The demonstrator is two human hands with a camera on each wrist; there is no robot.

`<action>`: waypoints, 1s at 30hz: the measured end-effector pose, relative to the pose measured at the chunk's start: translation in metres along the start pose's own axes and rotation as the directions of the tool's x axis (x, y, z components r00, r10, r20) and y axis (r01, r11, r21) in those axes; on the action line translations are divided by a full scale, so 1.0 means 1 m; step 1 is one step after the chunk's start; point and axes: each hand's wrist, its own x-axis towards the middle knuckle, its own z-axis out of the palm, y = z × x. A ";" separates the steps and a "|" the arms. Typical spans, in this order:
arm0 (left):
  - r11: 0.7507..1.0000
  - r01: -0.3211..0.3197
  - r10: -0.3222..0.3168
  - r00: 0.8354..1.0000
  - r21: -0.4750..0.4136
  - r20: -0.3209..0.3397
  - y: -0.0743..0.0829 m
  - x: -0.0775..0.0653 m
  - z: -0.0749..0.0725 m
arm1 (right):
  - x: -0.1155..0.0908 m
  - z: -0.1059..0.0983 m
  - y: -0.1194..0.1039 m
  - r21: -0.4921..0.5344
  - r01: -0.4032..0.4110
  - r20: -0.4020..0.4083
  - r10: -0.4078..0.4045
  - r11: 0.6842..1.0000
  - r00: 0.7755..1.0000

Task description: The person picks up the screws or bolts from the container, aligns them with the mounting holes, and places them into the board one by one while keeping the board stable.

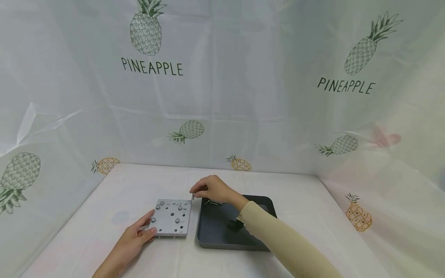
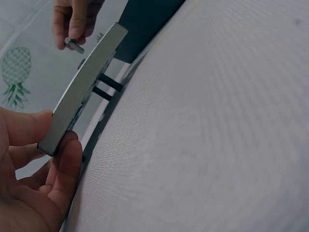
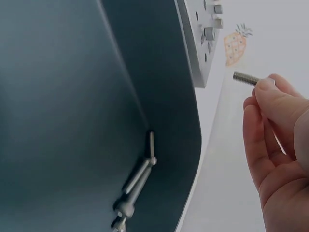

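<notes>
My left hand (image 1: 136,231) grips the left edge of a square silver metal plate (image 1: 170,227), thumb on the upper face and fingers beneath, as the left wrist view shows. Several socket head screws (image 1: 177,220) stand in holes on the plate, while other holes are bare. Screw shanks (image 2: 111,83) stick out below it. Near the plate's far right corner, my right hand (image 1: 214,188) pinches a single screw (image 3: 245,78) between thumb and fingers, its threaded end pointing away from the fingertips. That screw is apart from the plate.
A dark shallow tray (image 1: 229,246) sits right of the plate, partly under my right forearm. Several loose screws (image 3: 138,178) lie along its far left corner. A white cloth covers the table (image 1: 87,231), and a pineapple-print curtain (image 1: 229,85) hangs behind and at the sides.
</notes>
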 end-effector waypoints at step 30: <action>1.000 -0.020 0.020 1.000 -0.015 0.009 -0.001 -0.002 -0.002 | 0.045 0.038 -0.017 -0.024 0.015 0.072 -0.013 1.000 0.997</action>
